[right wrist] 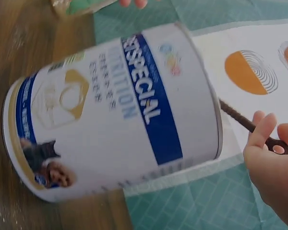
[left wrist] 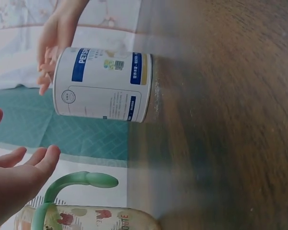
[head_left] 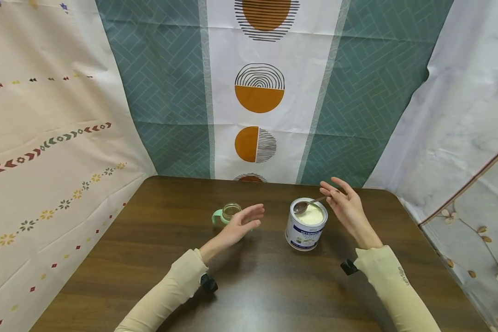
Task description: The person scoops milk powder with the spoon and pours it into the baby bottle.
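Note:
A white milk powder tin [head_left: 300, 235] with a blue label band stands upright, its top uncovered and pale powder [head_left: 312, 215] inside. My right hand [head_left: 348, 210] pinches a brown spoon [head_left: 301, 207] by its handle end, and the spoon's bowl lies over the tin's mouth. In the right wrist view the handle [right wrist: 237, 115] passes behind the rim. My left hand [head_left: 237, 227] is held with its fingers stretched out, holding nothing. Right beside it, partly covered by it, is a clear bottle [head_left: 231, 210] with mint-green handles [head_left: 217, 216], uncapped and printed with small figures.
The dark wooden table [head_left: 257, 286] carries the tin and the bottle. Behind it hangs a teal and white patterned cloth [head_left: 166, 92]. A cream printed cloth [head_left: 58, 152] borders the left side, and a marbled floral one [head_left: 469, 152] the right.

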